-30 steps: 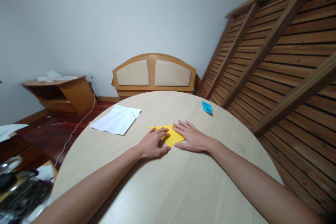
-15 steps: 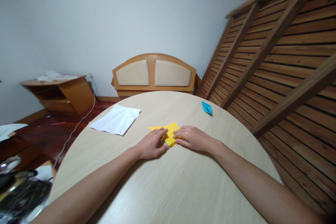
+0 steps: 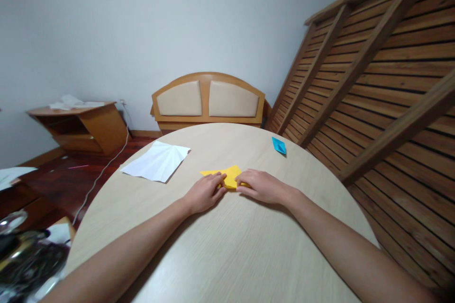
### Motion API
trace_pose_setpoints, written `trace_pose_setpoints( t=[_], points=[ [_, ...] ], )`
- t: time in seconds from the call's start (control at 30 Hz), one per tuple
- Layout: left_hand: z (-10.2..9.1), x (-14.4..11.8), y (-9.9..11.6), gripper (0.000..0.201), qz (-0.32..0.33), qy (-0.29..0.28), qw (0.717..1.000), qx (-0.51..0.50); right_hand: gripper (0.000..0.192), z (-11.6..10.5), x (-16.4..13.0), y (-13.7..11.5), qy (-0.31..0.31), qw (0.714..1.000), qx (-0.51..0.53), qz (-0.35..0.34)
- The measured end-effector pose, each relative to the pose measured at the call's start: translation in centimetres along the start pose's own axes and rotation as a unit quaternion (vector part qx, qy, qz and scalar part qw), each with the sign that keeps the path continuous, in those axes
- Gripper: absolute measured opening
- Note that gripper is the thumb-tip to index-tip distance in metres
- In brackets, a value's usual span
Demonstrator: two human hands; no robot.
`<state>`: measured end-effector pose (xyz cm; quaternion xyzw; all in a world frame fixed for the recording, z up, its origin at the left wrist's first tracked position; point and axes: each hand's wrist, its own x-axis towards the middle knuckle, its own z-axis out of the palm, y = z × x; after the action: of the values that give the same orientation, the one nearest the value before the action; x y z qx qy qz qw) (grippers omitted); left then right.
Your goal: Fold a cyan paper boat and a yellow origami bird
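Observation:
A folded piece of yellow paper [image 3: 231,178] lies on the round table, with a pointed corner sticking out to the left and another at the back. My left hand [image 3: 208,191] grips its left part, the fingers curled on top and the thumb at the near edge. On the other side, my right hand [image 3: 258,184] has its fingers bent over the paper's right end and the thumb along the near edge. Parts of the paper under the fingers are hidden. Farther back on the right rests a small blue folded paper boat [image 3: 279,146].
A creased white sheet [image 3: 156,162] lies on the left of the pale round table [image 3: 227,255]. Beyond the table stands a headboard [image 3: 208,97]. Wooden slats [image 3: 369,85] lean at the right, and a low cabinet [image 3: 81,128] is at the left wall.
The near corner of the yellow paper, which pointed toward me, is now folded up, leaving a straighter near edge. My left thumb has moved slightly up and away from me with it.

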<state>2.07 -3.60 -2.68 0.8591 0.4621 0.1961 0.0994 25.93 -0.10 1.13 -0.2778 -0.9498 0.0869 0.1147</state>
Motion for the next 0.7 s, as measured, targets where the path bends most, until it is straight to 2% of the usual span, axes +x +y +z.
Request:
trace_pose_setpoints(
  t=[0.13, 0.37, 0.6, 0.7],
  points=[
    [-0.1, 0.0, 0.1, 0.035, -0.017, 0.005, 1.000, -0.007, 0.018, 0.0, -0.1, 0.2, 0.008, 1.000, 0.004, 0.000],
    [-0.2, 0.1, 0.2, 0.033, -0.049, 0.022, 0.998, -0.021, 0.023, 0.4, 0.3, 0.5, 0.025, 0.999, 0.001, 0.022],
    [0.2, 0.0, 0.0, 0.029, -0.047, 0.045, 0.997, -0.045, 0.022, 1.3, 0.4, 1.0, 0.051, 0.997, -0.016, 0.061],
    [0.3, 0.0, -0.1, 0.027, -0.037, 0.064, 0.996, -0.044, 0.016, 1.4, 0.3, 0.9, 0.058, 0.996, -0.013, 0.069]
  ],
)
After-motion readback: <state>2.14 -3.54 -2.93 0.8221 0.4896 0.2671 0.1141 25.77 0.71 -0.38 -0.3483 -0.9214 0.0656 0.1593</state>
